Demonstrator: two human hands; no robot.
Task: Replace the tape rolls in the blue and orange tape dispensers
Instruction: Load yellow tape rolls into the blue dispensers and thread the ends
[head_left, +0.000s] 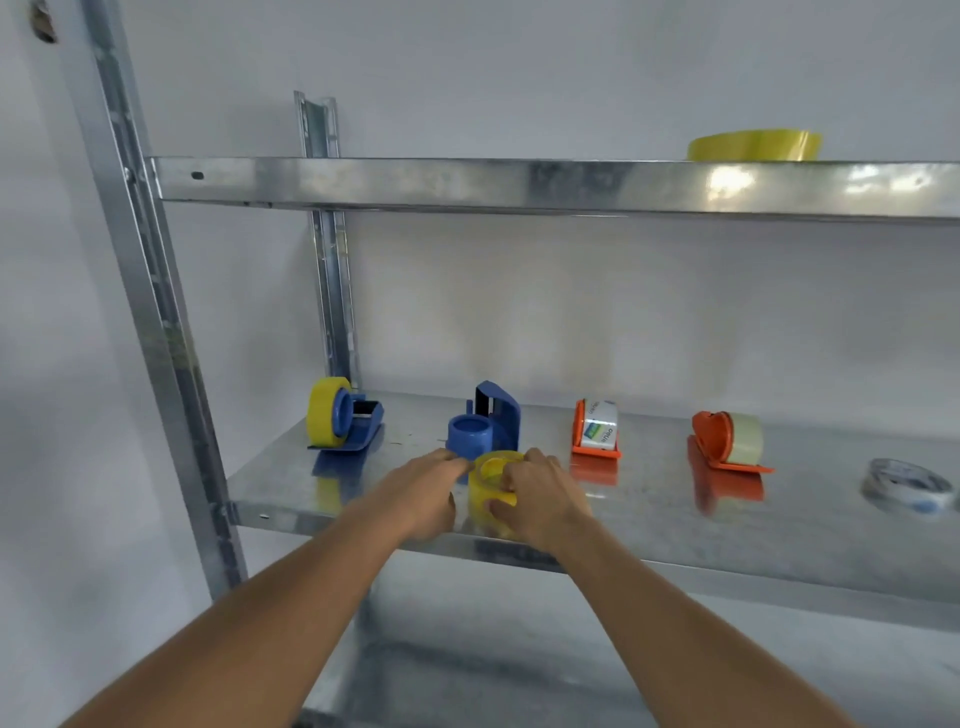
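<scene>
I see my right hand (540, 499) gripping a yellow tape roll (493, 488) near the front edge of the lower shelf (727, 525); its fingers hide part of the roll. My left hand (426, 493) reaches its fingertips to the empty blue dispenser (483, 426) just behind, curled; I cannot tell if it grips. The white roll's label in the orange dispenser (595, 428) is too blurred to read. Another roll (909, 486) is cut off at the right edge.

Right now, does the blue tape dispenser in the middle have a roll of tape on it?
No, the middle blue tape dispenser has a bare blue hub, and the yellow tape roll is in the hands in front of it.
</scene>
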